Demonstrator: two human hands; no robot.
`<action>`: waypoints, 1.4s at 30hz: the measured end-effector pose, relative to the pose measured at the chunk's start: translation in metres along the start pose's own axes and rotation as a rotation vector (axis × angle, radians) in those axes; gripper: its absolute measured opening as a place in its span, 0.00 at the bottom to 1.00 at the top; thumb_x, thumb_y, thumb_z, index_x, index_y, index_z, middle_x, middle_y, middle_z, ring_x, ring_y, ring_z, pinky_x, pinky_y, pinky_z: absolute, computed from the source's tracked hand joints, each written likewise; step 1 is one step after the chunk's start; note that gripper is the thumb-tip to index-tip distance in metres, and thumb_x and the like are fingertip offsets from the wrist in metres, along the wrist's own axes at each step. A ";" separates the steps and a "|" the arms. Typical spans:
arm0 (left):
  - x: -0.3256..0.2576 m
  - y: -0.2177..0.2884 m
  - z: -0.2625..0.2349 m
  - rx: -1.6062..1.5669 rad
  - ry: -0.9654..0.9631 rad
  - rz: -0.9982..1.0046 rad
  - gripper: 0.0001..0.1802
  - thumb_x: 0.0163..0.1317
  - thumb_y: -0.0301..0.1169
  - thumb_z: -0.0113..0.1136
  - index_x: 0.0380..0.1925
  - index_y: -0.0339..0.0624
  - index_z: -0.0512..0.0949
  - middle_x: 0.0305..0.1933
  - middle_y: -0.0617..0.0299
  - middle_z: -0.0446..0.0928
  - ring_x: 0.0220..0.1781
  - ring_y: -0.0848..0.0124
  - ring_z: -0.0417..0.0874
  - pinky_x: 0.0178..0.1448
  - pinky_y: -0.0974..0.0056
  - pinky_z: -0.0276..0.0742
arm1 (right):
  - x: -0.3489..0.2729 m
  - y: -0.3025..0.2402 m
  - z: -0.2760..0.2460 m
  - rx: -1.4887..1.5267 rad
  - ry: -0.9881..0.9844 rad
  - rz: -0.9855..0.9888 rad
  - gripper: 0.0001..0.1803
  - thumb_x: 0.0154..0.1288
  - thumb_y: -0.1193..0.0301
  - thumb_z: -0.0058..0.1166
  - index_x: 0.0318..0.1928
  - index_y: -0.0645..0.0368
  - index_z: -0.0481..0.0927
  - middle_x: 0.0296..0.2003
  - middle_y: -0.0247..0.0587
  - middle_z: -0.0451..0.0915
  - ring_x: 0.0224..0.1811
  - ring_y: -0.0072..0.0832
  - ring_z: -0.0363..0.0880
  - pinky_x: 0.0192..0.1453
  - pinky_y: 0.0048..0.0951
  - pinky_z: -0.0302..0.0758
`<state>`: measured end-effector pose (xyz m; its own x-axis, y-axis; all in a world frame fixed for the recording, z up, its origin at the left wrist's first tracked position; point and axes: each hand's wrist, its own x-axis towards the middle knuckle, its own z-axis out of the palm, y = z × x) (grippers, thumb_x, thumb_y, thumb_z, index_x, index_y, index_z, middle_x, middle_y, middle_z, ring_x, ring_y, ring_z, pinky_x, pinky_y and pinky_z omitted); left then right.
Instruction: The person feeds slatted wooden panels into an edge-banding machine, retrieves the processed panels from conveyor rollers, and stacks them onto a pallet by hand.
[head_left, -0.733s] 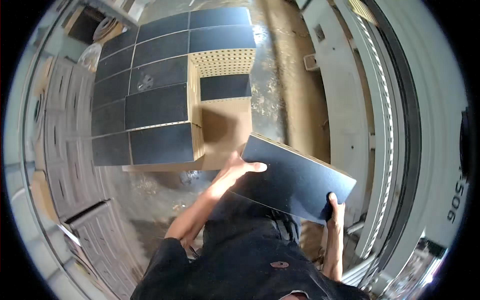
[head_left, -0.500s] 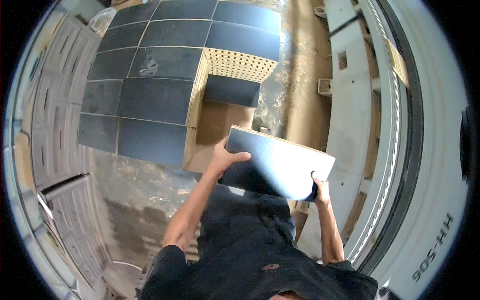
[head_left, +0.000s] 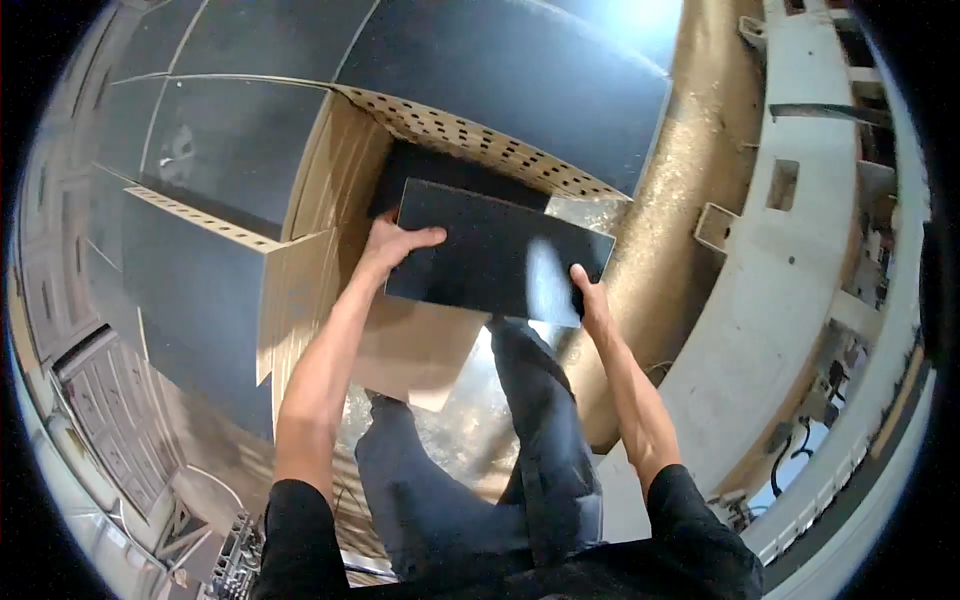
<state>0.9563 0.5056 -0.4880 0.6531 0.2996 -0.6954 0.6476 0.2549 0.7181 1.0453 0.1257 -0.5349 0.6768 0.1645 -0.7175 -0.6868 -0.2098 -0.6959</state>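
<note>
I hold a black-faced rectangular board [head_left: 480, 250] between both hands, tilted, above a gap among stacks of similar boards. My left hand [head_left: 393, 243] grips its left end, thumb lying on the black face and the other fingers mostly hidden behind. At the right end, my right hand [head_left: 590, 298] clasps the lower corner with its thumb on top. Beyond the board lies a low dark stack [head_left: 405, 165] in the gap, partly covered by it. Under its near edge shows a bare brown sheet [head_left: 410, 340].
Tall stacks of dark boards [head_left: 235, 150] border the gap on the left, and another stack [head_left: 500, 80] with dark holes along its side stands beyond. A long pale machine bed [head_left: 770, 300] runs along the right. Panelled doors [head_left: 115, 420] lean at the far left.
The board has moved forward, away from my body and over the gap, still in both hands. My view has come closer to the stacks, and my legs now show below the board.
</note>
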 end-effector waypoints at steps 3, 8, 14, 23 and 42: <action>0.058 -0.029 -0.013 -0.018 -0.059 0.004 0.34 0.45 0.38 0.82 0.51 0.35 0.81 0.49 0.55 0.84 0.47 0.64 0.85 0.54 0.59 0.81 | 0.052 0.022 0.017 0.044 -0.007 0.034 0.39 0.60 0.50 0.70 0.61 0.67 0.74 0.50 0.39 0.80 0.48 0.30 0.77 0.56 0.31 0.74; 0.105 -0.019 -0.018 0.236 0.032 0.144 0.34 0.45 0.37 0.81 0.53 0.33 0.80 0.51 0.49 0.84 0.52 0.60 0.85 0.59 0.60 0.78 | 0.092 0.039 0.031 0.092 0.036 0.150 0.40 0.59 0.47 0.70 0.58 0.68 0.76 0.48 0.42 0.81 0.46 0.32 0.80 0.51 0.34 0.78; 0.044 -0.058 0.037 0.080 0.737 0.436 0.38 0.53 0.34 0.71 0.62 0.29 0.71 0.58 0.38 0.77 0.62 0.45 0.75 0.69 0.53 0.67 | 0.084 0.025 0.039 0.058 0.147 0.092 0.45 0.60 0.50 0.71 0.65 0.71 0.69 0.57 0.45 0.76 0.55 0.34 0.78 0.62 0.34 0.74; 0.053 -0.111 0.095 -0.636 0.547 -0.125 0.32 0.50 0.34 0.80 0.51 0.26 0.78 0.50 0.54 0.82 0.53 0.62 0.81 0.62 0.60 0.74 | 0.107 0.031 0.086 -0.093 0.134 0.212 0.47 0.54 0.46 0.74 0.59 0.75 0.75 0.55 0.48 0.78 0.51 0.35 0.79 0.58 0.32 0.75; -0.280 -0.230 -0.002 -0.303 0.261 -0.333 0.27 0.61 0.34 0.69 0.57 0.29 0.77 0.49 0.52 0.83 0.48 0.65 0.83 0.51 0.64 0.79 | -0.099 0.110 0.014 -0.786 -0.267 0.148 0.15 0.70 0.65 0.59 0.48 0.64 0.83 0.37 0.36 0.85 0.36 0.23 0.81 0.39 0.28 0.77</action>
<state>0.6237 0.3654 -0.4588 0.2863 0.3664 -0.8853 0.6359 0.6185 0.4616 0.8995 0.0996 -0.5409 0.4410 0.2845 -0.8512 -0.3117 -0.8409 -0.4425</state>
